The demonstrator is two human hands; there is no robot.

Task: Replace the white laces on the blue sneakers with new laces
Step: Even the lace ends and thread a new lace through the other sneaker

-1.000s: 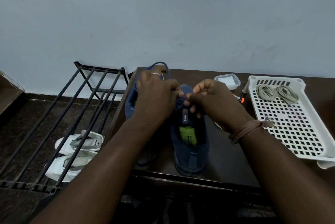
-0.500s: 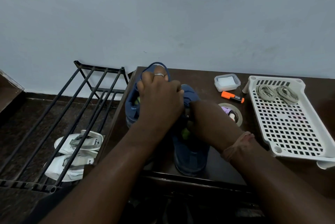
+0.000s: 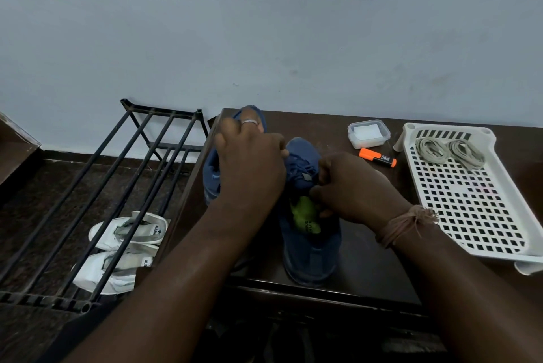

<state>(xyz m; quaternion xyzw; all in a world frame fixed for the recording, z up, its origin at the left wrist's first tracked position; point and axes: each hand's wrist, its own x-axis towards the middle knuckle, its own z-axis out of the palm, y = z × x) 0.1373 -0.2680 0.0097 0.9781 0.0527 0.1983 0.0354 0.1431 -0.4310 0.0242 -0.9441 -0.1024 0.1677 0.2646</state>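
Two blue sneakers sit side by side on a dark table (image 3: 367, 268). The right sneaker (image 3: 311, 242) points away from the person and shows a green insole (image 3: 304, 214). The left sneaker (image 3: 213, 177) is mostly hidden under the left hand (image 3: 249, 163).

The left hand has a ring (image 3: 249, 121) on one finger, and its fingers curl over the sneakers. What it holds, if anything, I cannot tell. The right hand (image 3: 352, 189) is curled at the tongue of the right sneaker and seems to pinch something there, but the thing is too small to make out. A string band (image 3: 405, 223) is tied round the right wrist.

A white tray (image 3: 470, 215) sits on the right of the table. Two coiled laces (image 3: 449, 152) lie at its far end. An orange marker (image 3: 377, 157) and a small box (image 3: 368, 133) lie between the sneakers and the tray. White slippers (image 3: 123, 248) lie on the floor under a black rack (image 3: 97, 186).
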